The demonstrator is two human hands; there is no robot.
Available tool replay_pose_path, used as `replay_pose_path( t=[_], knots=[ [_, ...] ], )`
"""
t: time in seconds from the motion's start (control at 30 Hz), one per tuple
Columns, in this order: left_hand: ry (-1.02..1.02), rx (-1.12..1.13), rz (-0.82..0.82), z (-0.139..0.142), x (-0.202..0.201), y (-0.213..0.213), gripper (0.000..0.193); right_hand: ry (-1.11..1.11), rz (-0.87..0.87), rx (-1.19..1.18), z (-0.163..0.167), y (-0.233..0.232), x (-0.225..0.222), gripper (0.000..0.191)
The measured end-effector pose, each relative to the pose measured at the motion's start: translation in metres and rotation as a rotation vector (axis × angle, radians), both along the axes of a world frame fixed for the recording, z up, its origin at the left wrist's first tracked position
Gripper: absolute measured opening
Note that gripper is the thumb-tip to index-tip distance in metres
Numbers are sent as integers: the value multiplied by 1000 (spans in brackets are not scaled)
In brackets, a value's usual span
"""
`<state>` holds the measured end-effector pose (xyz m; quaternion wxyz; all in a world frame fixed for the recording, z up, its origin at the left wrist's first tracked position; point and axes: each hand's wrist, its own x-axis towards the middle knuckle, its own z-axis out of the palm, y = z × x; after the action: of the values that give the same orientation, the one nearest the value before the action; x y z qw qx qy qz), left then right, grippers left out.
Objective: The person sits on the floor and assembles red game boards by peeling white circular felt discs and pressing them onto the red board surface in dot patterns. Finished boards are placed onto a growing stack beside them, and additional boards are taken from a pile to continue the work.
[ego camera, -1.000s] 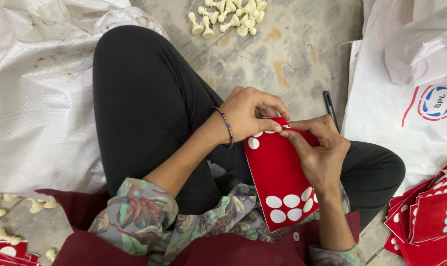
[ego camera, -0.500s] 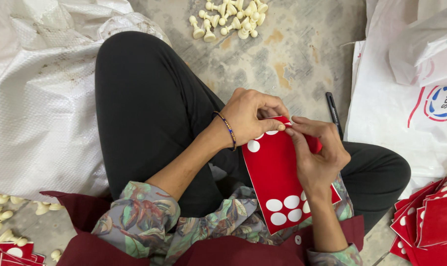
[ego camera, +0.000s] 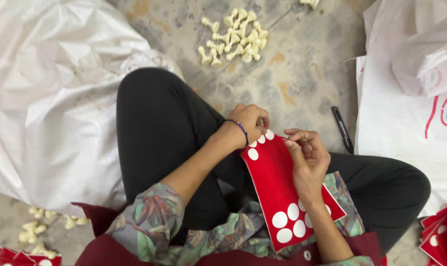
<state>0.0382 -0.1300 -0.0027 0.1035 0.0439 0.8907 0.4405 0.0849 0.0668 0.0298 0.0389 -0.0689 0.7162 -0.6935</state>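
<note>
A big white sack [ego camera: 46,98] fills the left of the floor [ego camera: 302,83], and another white bag [ego camera: 406,123] lies at the right. I sit cross-legged between them with a red sheet [ego camera: 277,187] of white round stickers across my lap. My left hand [ego camera: 250,123] pinches the sheet's far edge, fingers closed on it. My right hand [ego camera: 307,157] rests on the sheet just beside it, fingertips drawn together at that same edge. Far off lies a heap of cream plastic pieces [ego camera: 233,42]; a black marker [ego camera: 343,129] lies to the right.
</note>
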Motion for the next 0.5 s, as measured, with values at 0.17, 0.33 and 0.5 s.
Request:
replay_pose_path(
  t=[0.17, 0.33, 0.5],
  knots=[
    [82, -149, 29, -20, -95, -8, 44, -101, -35, -33, -16, 2, -7, 9],
    [407, -171, 147, -3, -219, 18, 44, -219, -31, -115, -18, 3, -6, 8],
    [95, -209, 360, 7, -289, 57, 49, -381, -48, -193, -15, 9, -1, 8]
  ],
)
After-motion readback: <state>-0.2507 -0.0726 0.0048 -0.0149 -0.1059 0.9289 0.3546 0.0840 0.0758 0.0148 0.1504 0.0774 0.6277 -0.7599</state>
